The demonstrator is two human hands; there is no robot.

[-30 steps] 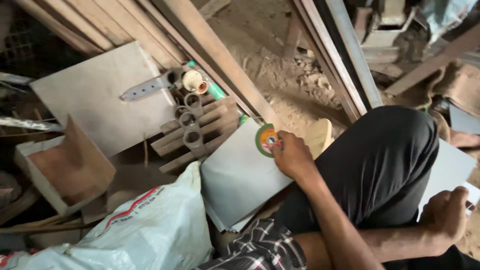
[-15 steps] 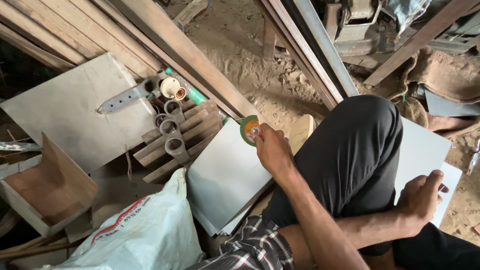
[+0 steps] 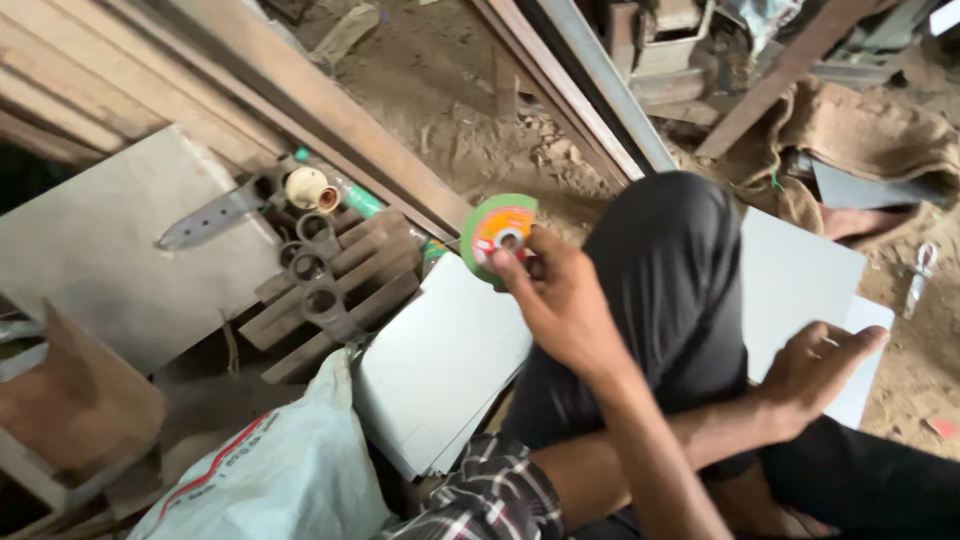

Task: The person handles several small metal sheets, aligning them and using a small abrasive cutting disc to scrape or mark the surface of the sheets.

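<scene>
The left hand (image 3: 565, 305) is pinching a green disc (image 3: 497, 236) by its rim, thumb and fingers closed on its near edge, holding it up just past the knee (image 3: 670, 250). The right hand (image 3: 815, 365) is resting on a white sheet (image 3: 800, 270) under the leg, fingers loosely spread and gripping nothing.

The grip on the disc is looking thin: only the fingertips are bearing on one edge, so the disc could be slipping out and dropping onto the white boards (image 3: 440, 370) below the left hand, or rolling off into the sandy floor (image 3: 450, 120) beyond it. A thin abrasive disc is likely brittle, and a fall onto the clamps (image 3: 320, 275) lying left of that hand could be chipping it. The bent leg is also crowding the left forearm, which could be jolting the hold.

The far face of the disc is turned away, and its lower edge is hiding behind the fingers. Whether the right palm is pressing flat or only touching is hard to tell. The white sack (image 3: 270, 480) near the left elbow is cut off at the frame's bottom, and the dark gap left of the clamps is too shadowed to read.
</scene>
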